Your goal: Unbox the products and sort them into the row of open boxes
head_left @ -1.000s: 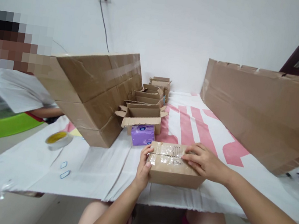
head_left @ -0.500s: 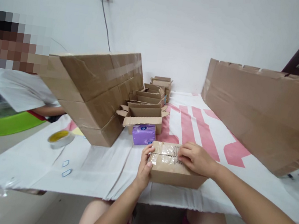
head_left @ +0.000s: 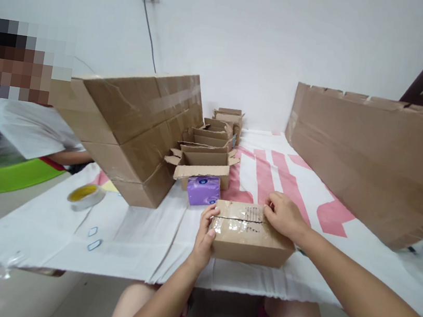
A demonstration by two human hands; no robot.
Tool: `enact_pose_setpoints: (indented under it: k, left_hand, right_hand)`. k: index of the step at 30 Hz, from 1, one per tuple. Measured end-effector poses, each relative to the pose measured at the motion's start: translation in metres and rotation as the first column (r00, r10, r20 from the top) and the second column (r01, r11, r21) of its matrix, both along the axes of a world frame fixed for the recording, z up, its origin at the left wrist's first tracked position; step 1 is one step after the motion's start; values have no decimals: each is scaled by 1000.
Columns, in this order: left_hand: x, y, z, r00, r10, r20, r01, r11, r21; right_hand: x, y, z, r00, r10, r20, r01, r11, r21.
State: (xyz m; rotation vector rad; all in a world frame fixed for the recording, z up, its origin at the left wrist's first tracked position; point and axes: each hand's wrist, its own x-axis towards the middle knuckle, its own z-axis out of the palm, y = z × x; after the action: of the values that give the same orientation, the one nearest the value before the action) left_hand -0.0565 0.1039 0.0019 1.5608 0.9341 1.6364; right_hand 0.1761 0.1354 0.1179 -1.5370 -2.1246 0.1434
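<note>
A small closed cardboard box [head_left: 250, 243] lies flat near the table's front edge, with shiny clear tape along its top seam and dark print at the seam's right part. My left hand [head_left: 205, 239] grips the box's left end, thumb in front and fingers over the top corner. On the right part of the lid, my right hand [head_left: 284, 215] rests with its fingers curled together; whatever they may pinch is hidden. Just behind the box sits a purple packet [head_left: 204, 191], against an open cardboard box [head_left: 203, 165].
Several open boxes run back toward the wall. A tall stack of cardboard boxes [head_left: 129, 126] stands left, a large cardboard panel [head_left: 372, 160] right. A tape roll [head_left: 86, 196] lies on the white cloth [head_left: 136, 247]. Beyond the stack is another person's arm [head_left: 70, 157].
My right hand has slid right along the box's lid, uncovering more of the dark print. My left hand and the box have stayed in place.
</note>
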Motion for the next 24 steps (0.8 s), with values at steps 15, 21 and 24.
enact_pose_setpoints:
  k: [15,21,24]
  left_hand:
    - [-1,-1,-2,1000,12,-8,-12,1000,20]
    - [-1,-2,-2,1000,11,1,-11,1000,-1]
    - [0,-2,-3,1000,4,10,-4,1000,-6]
  right_hand:
    - [49,1,-16,962,-104,-252,108,994,3]
    - [78,-62,-24,963,127,-238,-44,944,326]
    - [89,-109,-44,944,324,-52,-285,888,360]
